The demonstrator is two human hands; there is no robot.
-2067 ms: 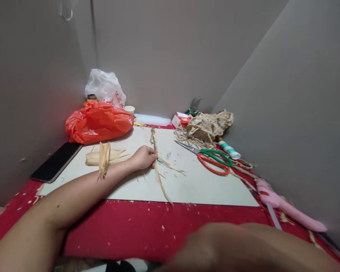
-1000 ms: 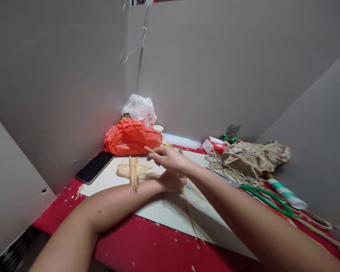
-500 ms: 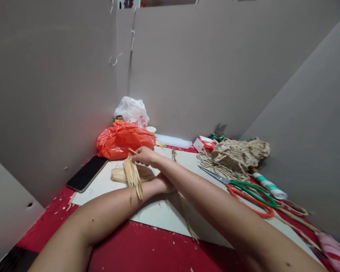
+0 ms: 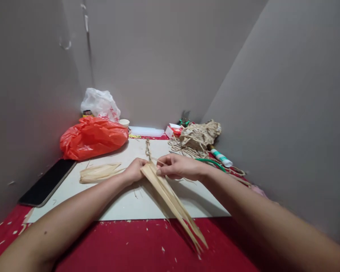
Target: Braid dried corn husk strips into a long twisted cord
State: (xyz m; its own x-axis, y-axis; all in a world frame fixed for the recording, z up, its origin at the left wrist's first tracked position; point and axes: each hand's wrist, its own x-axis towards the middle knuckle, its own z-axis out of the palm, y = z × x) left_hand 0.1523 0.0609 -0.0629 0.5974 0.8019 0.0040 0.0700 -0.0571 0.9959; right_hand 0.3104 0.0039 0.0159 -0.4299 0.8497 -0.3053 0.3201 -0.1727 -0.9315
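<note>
Grip: right hand (image 4: pixel 179 166) pinches a long husk (image 4: pixel 166 189) near its upper end; left hand (image 4: pixel 134 170) closes at the braid (image 4: pixel 147 146), fingertips partly hidden. Red tabletop (image 4: pixel 121 245) below both. White board (image 4: pixel 121 206) directly under the grip. Orange bag (image 4: pixel 95 138) beyond, leftward. Loose husks (image 4: pixel 98 173) left. Braid extends just beyond the grip.

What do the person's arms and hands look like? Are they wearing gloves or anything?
No gloves! The left hand and right hand are bare, with no rings visible. No sleeves, watch or bracelets show on the left arm or right arm. There's one little round spot on the left arm.
</note>
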